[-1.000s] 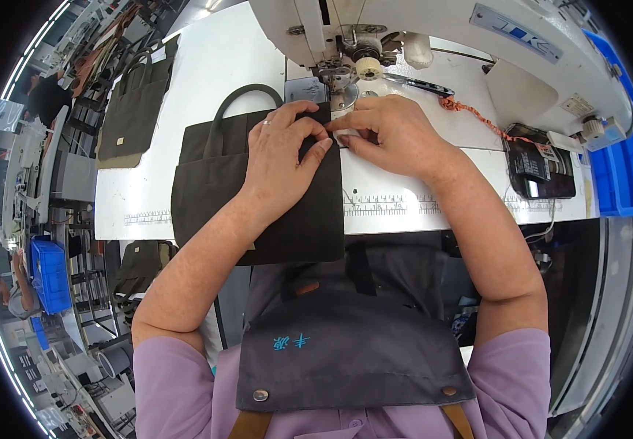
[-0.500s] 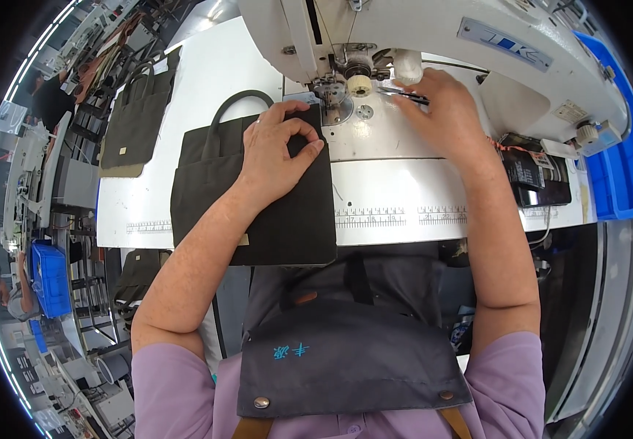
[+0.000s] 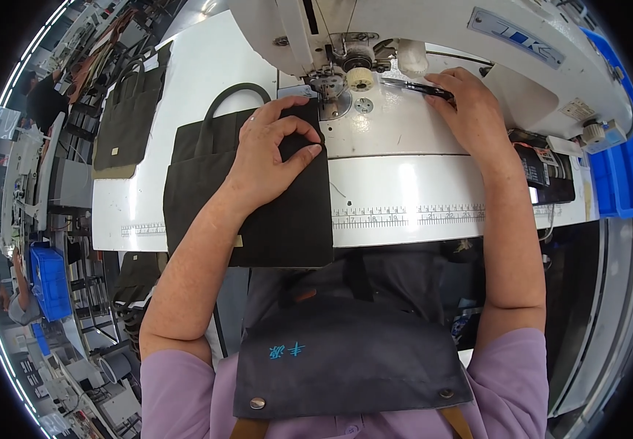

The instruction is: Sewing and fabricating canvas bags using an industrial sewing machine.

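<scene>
My left hand (image 3: 272, 146) lies on a dark olive fabric bag (image 3: 254, 227) with a loop handle, its fingers curved and apart, their tips near the bag's right edge beside the sewing machine's presser foot and metal plate (image 3: 335, 106). My right hand (image 3: 470, 121) grips black-handled thread snips (image 3: 411, 87) on the machine bed, with the metal tip pointing left toward the needle area. The white sewing machine (image 3: 433, 29) stands over the back of the white table (image 3: 375, 183), which has a ruler strip along its front.
Another olive bag (image 3: 122, 135) lies on the table's left. A dark pouch-like item (image 3: 543, 179) sits at the right, beside a blue crate (image 3: 616, 190). More bag pieces (image 3: 137, 282) hang below the table. Co-workers (image 3: 24, 289) and racks are at far left.
My right hand has moved from the bag's edge rightward and back onto the snips. My left hand has stayed on the bag, shifting slightly left.
</scene>
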